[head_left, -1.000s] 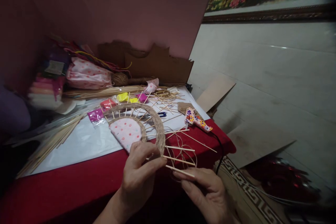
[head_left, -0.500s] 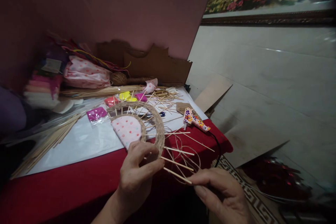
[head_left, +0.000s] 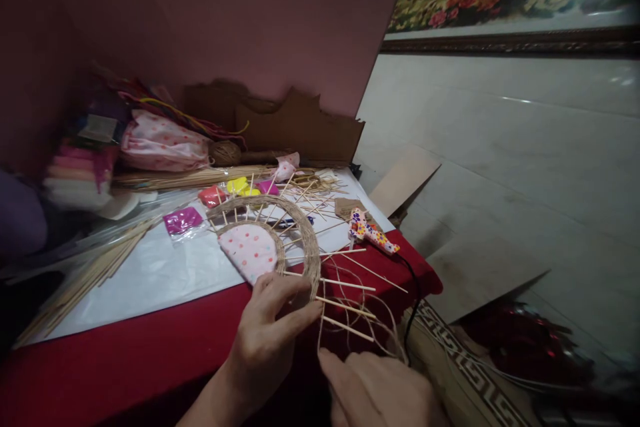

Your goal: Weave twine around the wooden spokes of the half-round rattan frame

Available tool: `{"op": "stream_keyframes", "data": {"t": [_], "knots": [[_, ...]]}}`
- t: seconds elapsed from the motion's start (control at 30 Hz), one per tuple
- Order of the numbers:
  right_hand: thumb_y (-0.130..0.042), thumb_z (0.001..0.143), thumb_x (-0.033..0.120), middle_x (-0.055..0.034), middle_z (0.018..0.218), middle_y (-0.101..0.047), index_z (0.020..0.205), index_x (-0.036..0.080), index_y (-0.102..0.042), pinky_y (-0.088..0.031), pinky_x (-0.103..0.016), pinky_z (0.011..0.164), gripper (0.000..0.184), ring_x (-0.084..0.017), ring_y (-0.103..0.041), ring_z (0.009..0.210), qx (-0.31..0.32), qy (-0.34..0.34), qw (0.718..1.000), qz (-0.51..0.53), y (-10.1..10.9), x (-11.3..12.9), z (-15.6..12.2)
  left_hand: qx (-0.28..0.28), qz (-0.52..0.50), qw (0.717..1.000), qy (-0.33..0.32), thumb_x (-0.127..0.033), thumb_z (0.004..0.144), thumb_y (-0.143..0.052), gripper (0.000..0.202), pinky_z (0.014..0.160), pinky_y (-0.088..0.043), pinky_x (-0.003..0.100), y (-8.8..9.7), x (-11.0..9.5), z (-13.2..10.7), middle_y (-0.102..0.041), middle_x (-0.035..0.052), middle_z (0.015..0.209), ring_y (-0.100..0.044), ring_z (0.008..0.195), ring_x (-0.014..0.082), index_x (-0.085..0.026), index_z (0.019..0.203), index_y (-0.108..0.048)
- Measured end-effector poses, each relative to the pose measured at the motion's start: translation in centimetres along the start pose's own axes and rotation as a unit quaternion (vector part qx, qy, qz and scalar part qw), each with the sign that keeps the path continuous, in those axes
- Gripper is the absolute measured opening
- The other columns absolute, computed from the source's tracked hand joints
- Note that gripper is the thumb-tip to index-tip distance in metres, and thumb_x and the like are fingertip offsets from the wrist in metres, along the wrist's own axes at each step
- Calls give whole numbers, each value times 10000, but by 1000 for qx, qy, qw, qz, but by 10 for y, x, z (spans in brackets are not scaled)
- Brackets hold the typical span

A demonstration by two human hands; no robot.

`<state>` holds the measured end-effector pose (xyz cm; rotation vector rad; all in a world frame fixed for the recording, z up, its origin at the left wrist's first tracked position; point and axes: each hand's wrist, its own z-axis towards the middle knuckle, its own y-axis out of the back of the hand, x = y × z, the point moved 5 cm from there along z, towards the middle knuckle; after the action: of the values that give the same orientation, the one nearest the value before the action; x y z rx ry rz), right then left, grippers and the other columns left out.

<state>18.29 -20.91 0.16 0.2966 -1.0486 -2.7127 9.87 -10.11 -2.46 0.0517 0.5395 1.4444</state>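
Observation:
My left hand is closed on the lower right end of a half-round twine weaving. Two bands of brown jute curve around a half-disc of pink dotted fabric, with thin wooden sticks fanning outward through them. Below the stick ends, my right hand pinches a strand of jute twine that runs up to the weaving's edge. Loose loops of the same twine hang behind the sticks. My left fingertips hide part of the bands.
A flower-patterned glue gun lies near the red-covered table's right edge, its cord hanging down. Bundled sticks, colored packets, a twine ball and torn cardboard lie left and behind. Scissors are partly hidden behind the weaving.
My right hand has left the end of the lowest stick, moved left and down, and now pinches the twine. The weaving and my left hand have shifted slightly right.

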Motion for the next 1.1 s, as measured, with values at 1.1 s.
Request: {"op": "stream_keyframes", "data": {"t": [1.1], "knots": [[-433,792,50,-34,544,-538,1051,17,-572,-333,-285,406,295,-149,-471,448,4,-46,995,88,-36,4,-27,28,-47,998,23,28,787,-536,214,812,-507,367,-1,-4,2,-620,85,931,-553,962,189,-150,881,-608]]}}
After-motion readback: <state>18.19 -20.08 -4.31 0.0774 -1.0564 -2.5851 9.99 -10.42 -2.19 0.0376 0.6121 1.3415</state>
